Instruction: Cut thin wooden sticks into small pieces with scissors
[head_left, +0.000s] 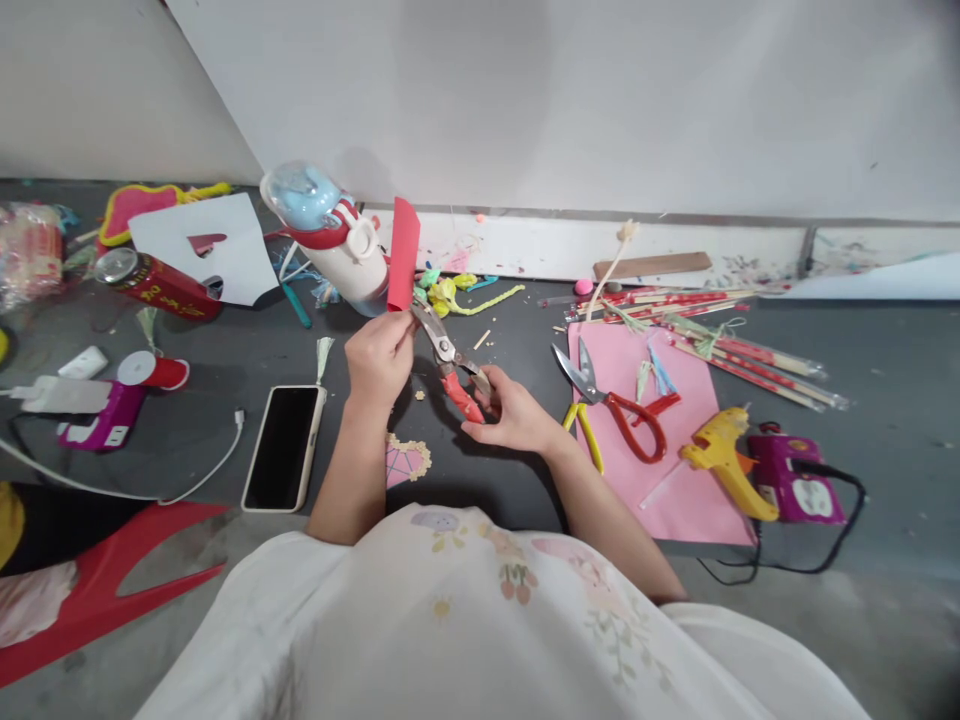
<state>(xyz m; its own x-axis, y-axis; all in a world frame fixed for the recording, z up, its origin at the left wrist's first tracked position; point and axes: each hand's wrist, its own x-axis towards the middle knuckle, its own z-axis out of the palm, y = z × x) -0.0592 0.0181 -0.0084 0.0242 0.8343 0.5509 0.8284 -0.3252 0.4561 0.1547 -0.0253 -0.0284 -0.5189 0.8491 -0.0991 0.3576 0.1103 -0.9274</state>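
My right hand [514,412] is wrapped round the handles of red-handled shears [444,348], whose metal jaws point up and left. My left hand [381,360] is closed in a pinch by the jaw tips. What lies between its fingers is hidden. Directly behind the left fingertips stands a red folded sheet [403,255]; I cannot tell whether they touch it. A pink heart piece [407,459] edged with small tan bits lies partly hidden by my left forearm. Beyond the jaws are yellow and green clay pieces [444,295], and a short stick piece [482,340] lies nearby.
A bottle [341,255] stands behind my left hand, a phone [285,448] lies left. Scissors [611,395] and a yellow glue gun [724,455] rest on pink paper [660,505] at right, near wrapped sticks [750,365]. A red can [161,285] lies far left.
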